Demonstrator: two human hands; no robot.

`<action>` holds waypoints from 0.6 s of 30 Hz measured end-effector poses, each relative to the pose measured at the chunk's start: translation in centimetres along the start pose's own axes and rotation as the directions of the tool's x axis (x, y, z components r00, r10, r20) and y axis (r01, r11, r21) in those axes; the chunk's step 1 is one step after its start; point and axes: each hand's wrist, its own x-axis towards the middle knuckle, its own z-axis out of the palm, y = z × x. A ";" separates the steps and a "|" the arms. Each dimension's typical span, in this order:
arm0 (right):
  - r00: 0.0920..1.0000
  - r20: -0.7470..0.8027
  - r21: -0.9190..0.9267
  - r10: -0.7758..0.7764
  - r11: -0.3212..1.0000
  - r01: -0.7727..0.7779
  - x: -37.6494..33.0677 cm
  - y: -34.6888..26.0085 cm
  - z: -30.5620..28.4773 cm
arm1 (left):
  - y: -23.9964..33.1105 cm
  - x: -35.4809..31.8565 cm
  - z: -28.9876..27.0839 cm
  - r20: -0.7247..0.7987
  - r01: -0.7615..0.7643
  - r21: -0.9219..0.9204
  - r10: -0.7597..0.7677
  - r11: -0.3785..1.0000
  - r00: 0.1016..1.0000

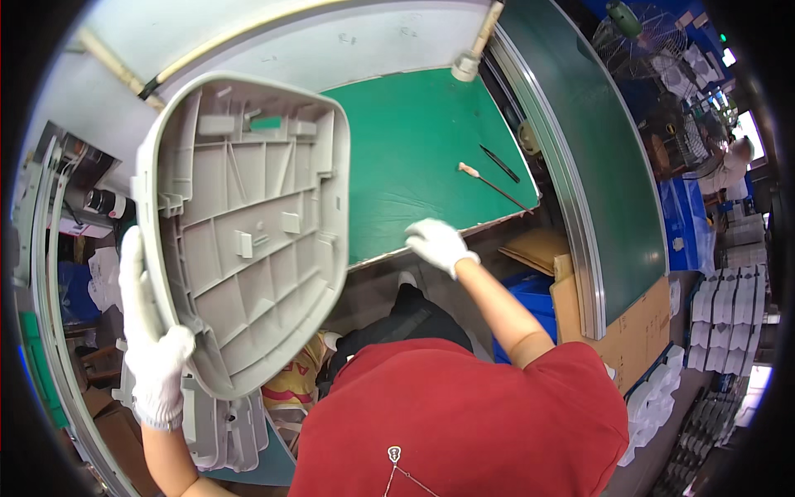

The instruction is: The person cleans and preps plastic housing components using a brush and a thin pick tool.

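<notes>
My left hand [157, 356], in a white knit glove, grips the left edge of a large grey plastic cover [265, 195]. The cover stands up on its side, its ribbed inner face turned into view, with clips and a slot near its top. Its thumb lies near the lower left rim and the fingers run up along the outer side. My right hand [436, 246], also gloved in white, hovers by the front edge of the green tabletop [414, 141]. It holds nothing, and its fingers are loosely bent and apart.
A thin rod tool with a pale handle [469, 170] and a black pen-like tool [500, 163] lie on the right of the tabletop. More grey plastic parts [224, 431] are at the lower left. Cardboard [638, 331] and a blue bin [530, 302] stand at the right.
</notes>
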 end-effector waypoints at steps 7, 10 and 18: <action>0.914 -0.359 -0.319 0.187 0.896 -0.309 4.4 16.4 -11.7 | -8.0 3.6 9.9 0.013 0.273 -0.220 -0.277 0.937 0.961; 0.920 -0.369 -0.473 0.131 0.826 -0.307 7.0 21.1 -13.8 | -12.8 4.4 13.9 0.024 0.342 -0.535 -0.390 0.773 0.920; 0.960 -0.266 -0.570 0.087 0.789 -0.230 11.4 22.5 -13.4 | -24.2 5.9 18.4 0.041 0.277 -0.700 -0.350 0.658 0.936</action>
